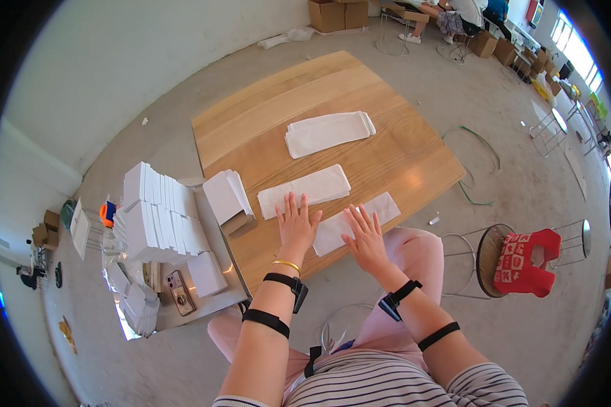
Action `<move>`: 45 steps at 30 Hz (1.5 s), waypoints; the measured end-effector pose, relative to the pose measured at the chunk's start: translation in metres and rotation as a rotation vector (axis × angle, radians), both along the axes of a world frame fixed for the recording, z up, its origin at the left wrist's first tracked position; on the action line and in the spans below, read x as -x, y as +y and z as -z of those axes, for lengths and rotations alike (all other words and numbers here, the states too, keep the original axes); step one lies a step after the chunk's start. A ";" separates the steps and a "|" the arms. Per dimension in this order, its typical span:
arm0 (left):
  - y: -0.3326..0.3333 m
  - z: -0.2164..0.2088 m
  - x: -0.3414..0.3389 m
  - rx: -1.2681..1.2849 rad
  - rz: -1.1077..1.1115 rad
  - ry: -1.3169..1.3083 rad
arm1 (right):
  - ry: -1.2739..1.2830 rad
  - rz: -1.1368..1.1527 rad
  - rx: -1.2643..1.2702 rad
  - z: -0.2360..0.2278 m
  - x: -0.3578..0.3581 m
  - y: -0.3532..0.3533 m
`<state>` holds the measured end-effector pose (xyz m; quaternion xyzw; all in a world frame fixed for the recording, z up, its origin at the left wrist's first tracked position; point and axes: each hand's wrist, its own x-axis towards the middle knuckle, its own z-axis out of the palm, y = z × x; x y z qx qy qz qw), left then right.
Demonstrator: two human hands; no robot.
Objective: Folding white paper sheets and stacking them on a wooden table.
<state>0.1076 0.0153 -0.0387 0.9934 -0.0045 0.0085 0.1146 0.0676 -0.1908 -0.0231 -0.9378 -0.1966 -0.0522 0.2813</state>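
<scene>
My left hand is open over the wooden table, its fingers spread. Its fingertips reach the near edge of a white flat stack of long rectangular pieces. Close to the table's front edge, my right hand is open too, fingers stretched out on a single-looking white strip. A thicker white stack of the same shape lies farther back. Whether these pieces are paper or cloth I cannot tell. Neither hand grips anything.
White folded cartons overlap the table's left edge. Beside it, a metal side table bears tall piles of white boxes and a phone. On the right, a stool holds a red bag. Other people sit far back right.
</scene>
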 end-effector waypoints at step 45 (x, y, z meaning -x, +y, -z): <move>0.101 -0.073 0.227 0.579 -0.341 -0.300 | -0.073 -0.672 0.175 0.015 0.030 0.159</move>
